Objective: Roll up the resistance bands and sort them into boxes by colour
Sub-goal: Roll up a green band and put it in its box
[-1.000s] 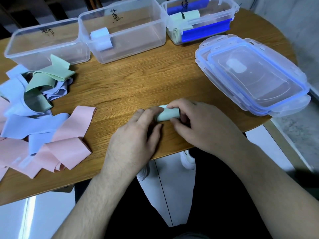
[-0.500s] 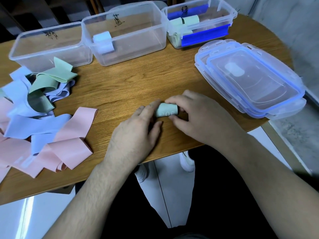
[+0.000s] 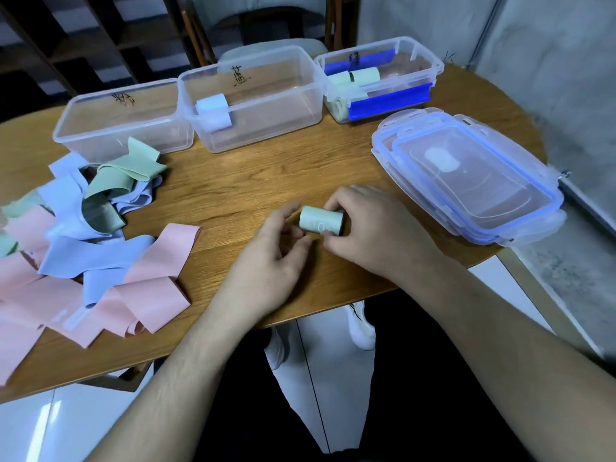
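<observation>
Green band rolled tight, held at the table's front edge.

The pale green rubber band roll [image 3: 320, 221] now shows nearly its full length: 1 second ago both hands covered most of it. The right hand [image 3: 373, 228] pinches its right end between fingers and thumb; the left hand [image 3: 276, 251] has eased back, fingers loosely curled, touching the left end. Rolling looks finished, so it likely goes next into the clear plastic box with blue clips [image 3: 430, 66] at the table's back right, where 3 green rolls [image 3: 355, 80] lie.
</observation>
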A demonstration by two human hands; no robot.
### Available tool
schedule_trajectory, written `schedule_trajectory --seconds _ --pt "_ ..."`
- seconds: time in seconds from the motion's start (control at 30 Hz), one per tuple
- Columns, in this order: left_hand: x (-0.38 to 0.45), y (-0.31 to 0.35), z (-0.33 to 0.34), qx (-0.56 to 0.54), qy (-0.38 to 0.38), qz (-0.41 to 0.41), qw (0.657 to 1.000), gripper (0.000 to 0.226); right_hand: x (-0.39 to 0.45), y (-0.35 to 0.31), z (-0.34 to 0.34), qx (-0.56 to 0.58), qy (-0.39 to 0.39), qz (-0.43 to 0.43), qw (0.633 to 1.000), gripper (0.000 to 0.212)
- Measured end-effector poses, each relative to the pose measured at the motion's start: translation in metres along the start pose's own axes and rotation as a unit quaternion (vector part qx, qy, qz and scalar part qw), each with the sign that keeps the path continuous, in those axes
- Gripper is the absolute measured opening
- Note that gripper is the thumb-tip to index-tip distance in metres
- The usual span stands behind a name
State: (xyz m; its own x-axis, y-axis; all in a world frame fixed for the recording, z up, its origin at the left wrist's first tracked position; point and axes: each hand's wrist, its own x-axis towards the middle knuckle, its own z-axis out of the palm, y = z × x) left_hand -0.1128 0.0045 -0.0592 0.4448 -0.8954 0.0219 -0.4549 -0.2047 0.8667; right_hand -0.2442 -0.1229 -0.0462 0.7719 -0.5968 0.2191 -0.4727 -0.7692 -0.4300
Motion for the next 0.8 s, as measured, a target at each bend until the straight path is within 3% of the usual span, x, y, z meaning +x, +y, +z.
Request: schedule_trajectory --seconds 0.2,0.37,0.43,0.5,0.6,0.8 --pt "0.000 0.026 0.003 -0.269 -0.005 -0.128 0.954 0.042 0.000 -0.017 -0.009 0.085 0.018 0.048 0.995 0.039" --pt "0.003 0.045 0.005 -0.377 0.031 -0.138 0.915 0.040 -0.005 -0.030 -0.012 0.125 0.029 0.055 0.990 0.040" --pt "0.003 0.050 0.004 -0.383 0.040 -0.130 0.914 0.040 -0.007 -0.032 -0.014 0.146 0.031 0.044 0.988 0.044" --pt "0.003 0.054 0.002 -0.369 0.042 -0.125 0.920 0.043 -0.009 -0.029 -0.019 0.177 0.021 0.033 0.983 0.061" --pt "0.004 0.056 -0.005 -0.313 0.030 -0.114 0.942 0.046 -0.012 -0.027 -0.029 0.165 -0.012 0.018 0.986 0.078" --pt "0.010 0.069 -0.013 -0.226 -0.018 -0.109 0.968 0.047 -0.005 -0.025 -0.039 0.173 0.002 -0.006 0.985 0.065"
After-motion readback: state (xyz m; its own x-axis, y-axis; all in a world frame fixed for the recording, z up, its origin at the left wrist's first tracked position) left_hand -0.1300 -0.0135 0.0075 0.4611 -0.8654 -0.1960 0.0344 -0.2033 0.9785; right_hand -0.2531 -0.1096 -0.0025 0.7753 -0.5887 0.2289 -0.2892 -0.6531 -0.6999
